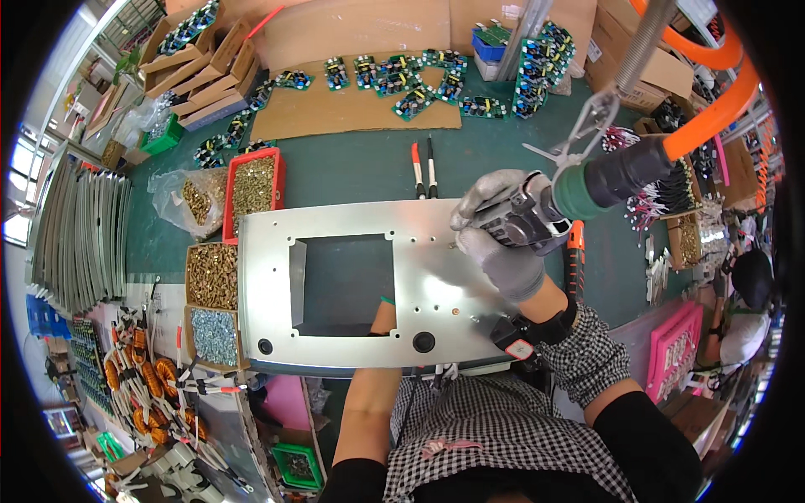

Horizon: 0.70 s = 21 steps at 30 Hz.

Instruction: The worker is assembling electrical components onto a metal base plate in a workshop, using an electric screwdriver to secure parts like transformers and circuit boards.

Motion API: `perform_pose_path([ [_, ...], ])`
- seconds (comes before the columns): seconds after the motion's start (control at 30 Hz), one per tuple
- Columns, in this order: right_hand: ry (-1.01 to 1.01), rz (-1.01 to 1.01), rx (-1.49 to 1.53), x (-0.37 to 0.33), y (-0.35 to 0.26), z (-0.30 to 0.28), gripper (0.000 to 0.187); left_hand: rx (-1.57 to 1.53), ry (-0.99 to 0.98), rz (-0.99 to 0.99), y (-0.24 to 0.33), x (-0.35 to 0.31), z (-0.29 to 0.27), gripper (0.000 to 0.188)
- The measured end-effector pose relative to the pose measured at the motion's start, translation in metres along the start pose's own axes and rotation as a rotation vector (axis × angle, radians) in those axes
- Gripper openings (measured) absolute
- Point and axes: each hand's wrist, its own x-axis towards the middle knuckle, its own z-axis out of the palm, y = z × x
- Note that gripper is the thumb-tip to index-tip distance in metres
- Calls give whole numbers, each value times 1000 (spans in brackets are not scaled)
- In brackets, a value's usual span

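A silver sheet-metal panel (348,352) with a large rectangular cutout lies across the bench in front of me. My right hand (507,264), in a grey glove, is wrapped round a dark power screwdriver (518,216) over the panel's right part. The tool hangs from above on a spring and an orange hose (713,117); its tip is hidden by the hand. My left forearm (369,411) reaches under the panel's near edge. A bit of that wrist shows through the cutout, but the left hand's fingers are hidden beneath the metal.
Left of the panel stand a red bin of brass parts (278,180) and boxes of screws (211,277). Two markers (423,168) and an orange-handled tool (575,260) lie near the panel. Circuit boards (398,80) cover cardboard at the back. Another person (746,302) works at far right.
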Motion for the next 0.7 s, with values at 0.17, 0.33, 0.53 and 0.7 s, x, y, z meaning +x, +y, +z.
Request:
perform_pose_path([
  [0.17, 43, 42, 360, 1, 8, -2, 43, -145, -25, 37, -1, 9, 1, 43],
  [0.33, 33, 89, 359, -1, -5, 8, 48, -298, 4, 105, 8, 46, 3, 43],
  [0.53, 57, 67, 311, 6, -12, 7, 60, -6, 358, 275, 6, -34, -35, 40],
  [0.7, 35, 122, 265, 8, -13, 7, 46, 360, 1017, 457, -26, -188, -89, 29],
])
